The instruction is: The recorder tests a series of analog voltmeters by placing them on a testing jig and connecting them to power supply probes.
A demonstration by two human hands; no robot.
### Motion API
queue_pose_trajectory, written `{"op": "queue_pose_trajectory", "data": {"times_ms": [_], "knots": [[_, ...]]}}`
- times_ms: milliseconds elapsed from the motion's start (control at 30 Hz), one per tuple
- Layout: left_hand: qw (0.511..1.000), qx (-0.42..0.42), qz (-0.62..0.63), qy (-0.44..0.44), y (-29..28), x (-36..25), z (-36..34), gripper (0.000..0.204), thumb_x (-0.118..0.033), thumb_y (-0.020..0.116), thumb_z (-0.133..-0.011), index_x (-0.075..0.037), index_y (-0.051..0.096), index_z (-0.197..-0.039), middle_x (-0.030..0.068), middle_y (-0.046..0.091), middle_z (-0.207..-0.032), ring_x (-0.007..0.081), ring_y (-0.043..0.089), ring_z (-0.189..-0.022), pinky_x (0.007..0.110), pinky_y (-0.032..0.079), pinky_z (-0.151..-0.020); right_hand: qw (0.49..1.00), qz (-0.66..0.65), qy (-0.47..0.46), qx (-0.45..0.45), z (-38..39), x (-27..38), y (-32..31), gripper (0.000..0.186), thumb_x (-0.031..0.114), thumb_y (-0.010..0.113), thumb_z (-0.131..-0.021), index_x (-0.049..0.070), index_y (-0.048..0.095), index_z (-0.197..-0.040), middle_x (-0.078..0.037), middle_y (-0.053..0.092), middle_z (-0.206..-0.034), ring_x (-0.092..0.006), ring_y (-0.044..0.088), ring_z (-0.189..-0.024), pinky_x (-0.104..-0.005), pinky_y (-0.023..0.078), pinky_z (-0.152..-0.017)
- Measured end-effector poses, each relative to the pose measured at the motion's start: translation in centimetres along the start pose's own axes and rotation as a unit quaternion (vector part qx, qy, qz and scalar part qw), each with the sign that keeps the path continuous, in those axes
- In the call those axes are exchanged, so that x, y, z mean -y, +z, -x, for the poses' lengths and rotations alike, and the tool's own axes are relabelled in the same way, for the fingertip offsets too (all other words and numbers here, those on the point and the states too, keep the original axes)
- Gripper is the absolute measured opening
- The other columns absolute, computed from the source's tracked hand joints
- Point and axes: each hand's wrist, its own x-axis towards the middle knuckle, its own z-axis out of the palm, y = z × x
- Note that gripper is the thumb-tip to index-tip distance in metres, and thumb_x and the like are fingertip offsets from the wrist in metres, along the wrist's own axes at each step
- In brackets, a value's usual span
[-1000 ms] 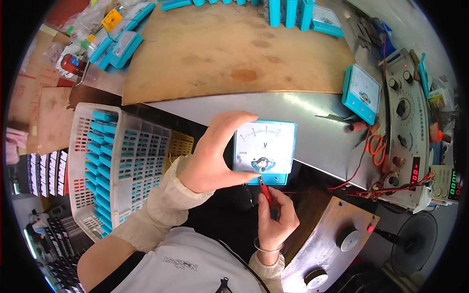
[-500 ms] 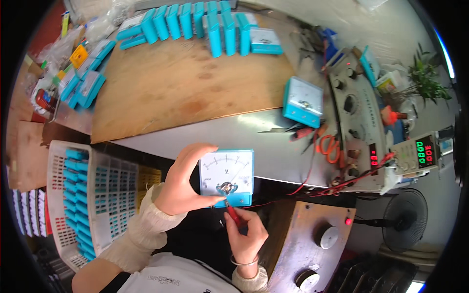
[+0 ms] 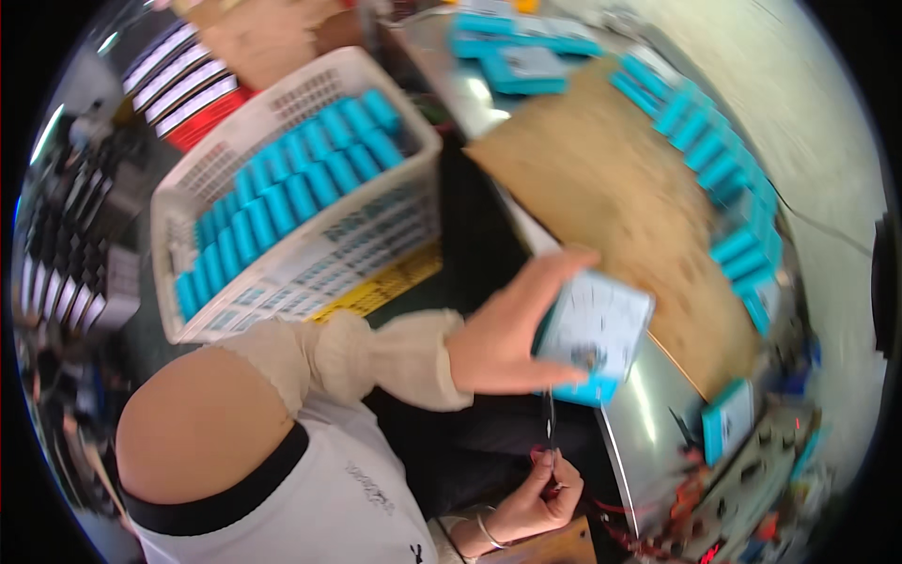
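Note:
An analog panel meter (image 3: 606,315) with a white dial and a turquoise base is gripped in my left hand (image 3: 507,334). The thumb lies along the lower edge and the fingers along the upper left. Below it, my right hand (image 3: 536,498) pinches a slender tool (image 3: 550,423) with a dark metal shaft and some red at the grip. The tool's tip points up to the meter's lower edge; whether it touches cannot be made out. Motion blurs the dial.
On the left, a white plastic basket (image 3: 427,141) holds rows of turquoise meters, above a yellow crate (image 3: 385,282). More turquoise meters (image 3: 700,132) line the far side of the brown board (image 3: 601,188). One meter (image 3: 728,418) stands on the metal tabletop (image 3: 644,404) beside blurred instruments (image 3: 756,475).
The view has swung left, bringing the basket nearer the middle. The meter has tilted in my left hand. My right hand has drawn down, away from the meter, with the tool.

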Motion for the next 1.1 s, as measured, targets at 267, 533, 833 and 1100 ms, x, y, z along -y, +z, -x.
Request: {"op": "queue_pose_trajectory", "data": {"times_ms": [267, 533, 833, 1100], "knots": [[0.934, -0.252, -0.252, -0.006, -15.3, -1.4, 4.8, 0.095, -0.019, 0.086, -0.066, -0.002, 0.036, -0.145, 0.0206, 0.041, -0.14, 0.0381, 0.042, -0.133, 0.041, 0.036, -0.112, 0.971, -0.088, -0.142, 0.171, 1.2, 3.8, 6.9, 0.016, 0.001, 0.08, -0.08, -0.001, 0.07, -0.092, -0.006, 0.066, -0.081, -0.0128, 0.058, -0.067, -0.0234, 0.043, -0.059], [0.869, -0.263, -0.414, -0.065, -19.6, 1.2, 6.2, 0.096, -0.041, 0.082, -0.074, -0.002, 0.038, -0.149, 0.0241, 0.038, -0.147, 0.0408, 0.035, -0.139, 0.047, 0.028, -0.117, 0.941, -0.044, -0.25, 0.225, 0.7, 3.8, 7.8, 0.02, 0.002, 0.084, -0.075, 0.002, 0.072, -0.091, -0.009, 0.067, -0.08, -0.0196, 0.057, -0.064, -0.0291, 0.041, -0.055], [0.604, -0.377, -0.613, -0.342, -50.5, -0.9, 21.0, 0.056, -0.032, 0.076, -0.083, -0.005, 0.064, -0.13, 0.0188, 0.07, -0.119, 0.0259, 0.069, -0.107, 0.039, 0.052, -0.097, 0.997, 0.062, -0.035, 0.024, -1.6, -3.2, 0.9, 0.022, 0.013, 0.08, -0.087, -0.006, 0.071, -0.095, -0.012, 0.07, -0.08, -0.0183, 0.06, -0.07, -0.0314, 0.051, -0.067], [0.73, -0.145, -0.532, -0.403, -45.2, 10.7, 12.8, 0.05, -0.02, 0.064, -0.086, -0.021, 0.06, -0.135, 0.0166, 0.071, -0.107, 0.0335, 0.069, -0.092, 0.044, 0.057, -0.075, 0.985, 0.113, -0.015, -0.127, -0.5, -7.8, -1.0, 0.022, 0.014, 0.081, -0.087, -0.005, 0.072, -0.093, -0.011, 0.07, -0.079, -0.0181, 0.059, -0.066, -0.0318, 0.049, -0.061]]}}
